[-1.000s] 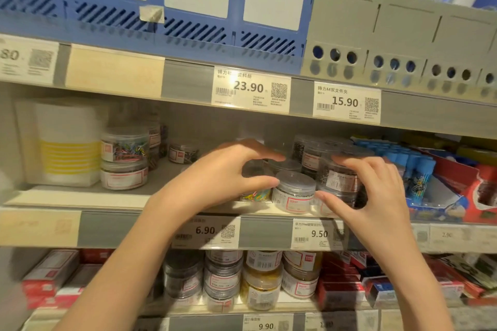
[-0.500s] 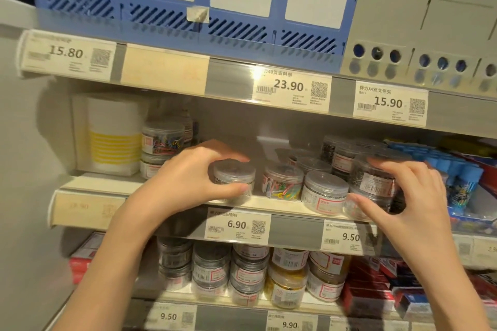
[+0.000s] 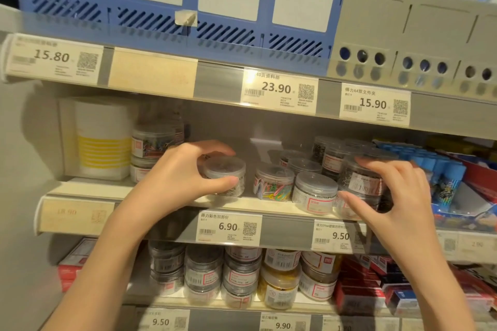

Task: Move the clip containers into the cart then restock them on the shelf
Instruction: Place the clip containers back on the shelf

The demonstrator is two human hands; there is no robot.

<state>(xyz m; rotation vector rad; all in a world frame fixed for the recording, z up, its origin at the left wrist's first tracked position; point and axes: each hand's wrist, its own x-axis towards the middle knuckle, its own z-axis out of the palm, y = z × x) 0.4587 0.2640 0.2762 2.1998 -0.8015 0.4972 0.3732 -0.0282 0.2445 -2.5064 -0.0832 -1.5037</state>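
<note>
On middle shelf [image 3: 242, 205]: left hand [image 3: 177, 183] grasping clip tub [image 3: 224, 176]; right hand [image 3: 395, 196] curled round stacked tubs [image 3: 359, 188]. Risk: stack topples if lifted unevenly.

middle shelf [image 3: 269, 205] as landmark. on it, at its front edge, left to right: a clip container [image 3: 225, 175] within the left hand [image 3: 178, 179]; a second container [image 3: 273, 183]; a third [image 3: 314, 192]; a stacked pair [image 3: 360, 185] at the right hand [image 3: 398, 196]. further containers [image 3: 333, 153] stand behind these. a wrapped roll [image 3: 100, 140] sits at the shelf's far left, glue sticks [image 3: 441, 177] at its far right. file boxes [image 3: 172, 5] stand on the shelf above; jars [image 3: 242, 274] below.
</note>
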